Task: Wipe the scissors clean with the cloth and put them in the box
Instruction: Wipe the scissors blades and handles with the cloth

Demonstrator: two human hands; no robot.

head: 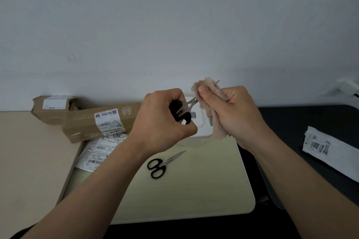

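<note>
A pale grey wall point(174, 15) fills the upper half of the view and meets the work surfaces along a straight line behind the hands. Below it, a beige table point(29, 151) runs off the left edge and a dark desk point(310, 118) runs off the right. Between them lies a cream board point(194, 190) with rounded corners. Its left edge butts against the beige table, and its near right corner curves just inside the dark desk. Bare board shows between the two forearms, down to the near edge. Two cardboard cartons point(87, 126) lie at the far left, the longer one overhanging the board's far left corner. Labelled white packets point(97, 151) lie just in front of them. A white mailer point(330, 151) lies well apart on the dark desk, cut off by the right border. The white box point(201, 122) sits at the board's far edge, mostly hidden behind the hands. The left hand point(161, 120) is curled tight round the black handles of the held scissors point(189, 104), raised above the box with the blades parted. The right hand point(233, 110) grips the tan cloth point(215, 122), thumb pressing it round one blade, whose tip pokes out of the top. The second scissors point(165, 163) lie closed on the board, near the box but not touching it, tips pointing towards it.
</note>
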